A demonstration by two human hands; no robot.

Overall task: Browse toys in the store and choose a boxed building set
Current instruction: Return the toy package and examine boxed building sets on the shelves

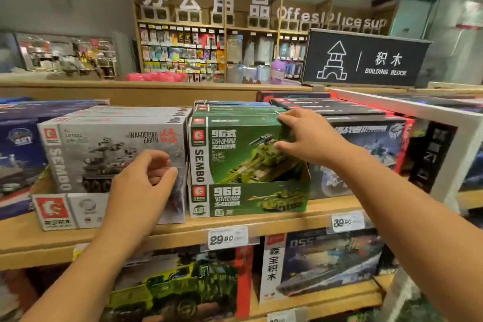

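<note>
A green boxed tank building set (pixel 235 149) stands upright on the wooden shelf (pixel 287 217), in front of several like it and above a green display tray. My right hand (pixel 305 136) grips its upper right corner, fingers over the top edge and thumb on the front face. Left of it stands a grey "Wandering Earth" boxed set (pixel 104 146). My left hand (pixel 146 180) hovers in front of the grey box's right side with its fingers curled and nothing in them.
Blue boxed sets (pixel 18 146) stand at the far left, dark boxed sets (pixel 366 144) at the right. More boxes fill the lower shelf (pixel 326 264). A black "Building Block" sign (pixel 366 59) stands behind. A white frame post (pixel 454 149) rises at the right.
</note>
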